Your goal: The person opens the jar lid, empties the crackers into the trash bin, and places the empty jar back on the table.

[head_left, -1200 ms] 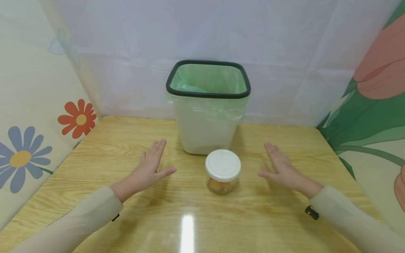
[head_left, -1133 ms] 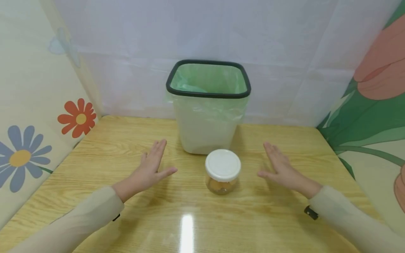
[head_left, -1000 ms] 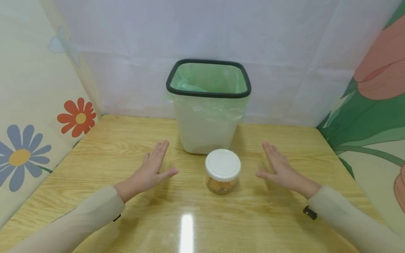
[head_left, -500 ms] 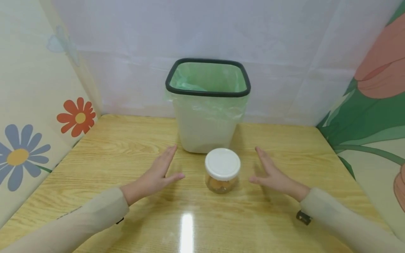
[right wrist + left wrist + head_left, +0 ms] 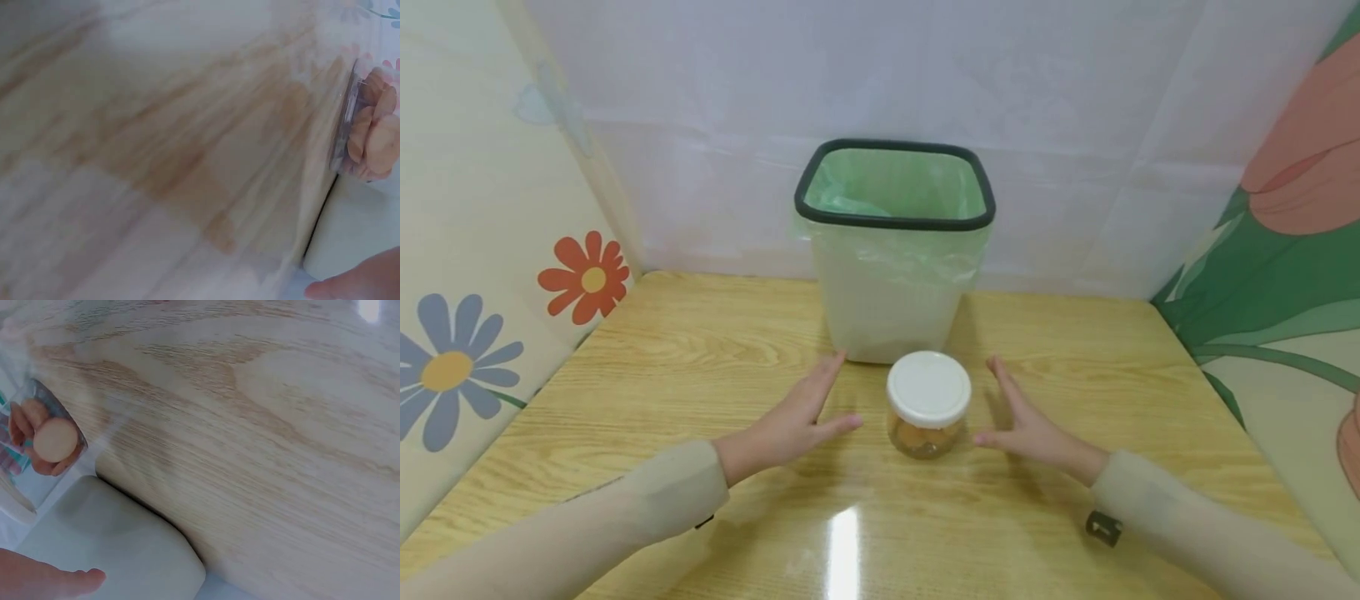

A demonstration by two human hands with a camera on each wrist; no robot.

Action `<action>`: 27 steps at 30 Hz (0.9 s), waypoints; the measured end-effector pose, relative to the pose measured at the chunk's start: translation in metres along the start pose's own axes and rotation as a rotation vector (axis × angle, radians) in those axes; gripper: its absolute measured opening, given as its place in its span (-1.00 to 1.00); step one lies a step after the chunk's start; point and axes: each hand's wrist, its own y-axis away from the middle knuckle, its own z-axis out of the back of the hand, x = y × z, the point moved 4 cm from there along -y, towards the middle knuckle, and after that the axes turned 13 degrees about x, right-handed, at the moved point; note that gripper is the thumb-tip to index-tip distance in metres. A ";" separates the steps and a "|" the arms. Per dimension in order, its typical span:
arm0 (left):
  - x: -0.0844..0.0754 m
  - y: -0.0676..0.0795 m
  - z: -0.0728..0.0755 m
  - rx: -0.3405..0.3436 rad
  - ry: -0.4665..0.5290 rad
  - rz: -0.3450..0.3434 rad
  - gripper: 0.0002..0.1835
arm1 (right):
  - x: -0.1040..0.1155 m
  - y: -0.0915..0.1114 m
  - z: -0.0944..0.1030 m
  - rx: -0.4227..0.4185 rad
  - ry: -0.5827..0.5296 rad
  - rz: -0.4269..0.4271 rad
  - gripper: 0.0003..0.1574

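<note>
A clear jar [image 5: 927, 404] with a white screw lid stands upright on the wooden table, in front of the bin. Round, flat, orange-brown cookies [image 5: 55, 439] show through its wall in both wrist views. To the left of the jar is my left hand [image 5: 793, 423], fingers straight and thumb spread toward it. My right hand [image 5: 1030, 427] mirrors it on the other side, thumb tip close to the jar's wall. A gap shows between each hand and the jar, and neither holds anything. One finger of each hand enters its wrist view at the lower edge.
Behind the jar stands a white trash bin [image 5: 891, 292] with a black rim and a green liner bag. A white cloth [image 5: 1060, 125] hangs along the table's back edge. Flower-printed panels flank the wooden table [image 5: 715, 325] left and right.
Both hands have moved inward toward the jar, the left one rightward and the right one leftward. Jar and bin stay in place.
</note>
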 end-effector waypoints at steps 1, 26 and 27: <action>-0.001 -0.001 0.000 0.001 -0.001 0.001 -0.05 | 0.000 0.000 -0.001 0.001 -0.005 0.001 0.58; -0.006 -0.006 0.002 0.041 -0.040 0.017 -0.01 | 0.008 -0.006 -0.010 0.010 -0.039 0.011 0.68; -0.005 -0.007 0.001 0.043 -0.032 0.022 -0.01 | 0.009 -0.006 -0.010 0.011 -0.044 0.005 0.67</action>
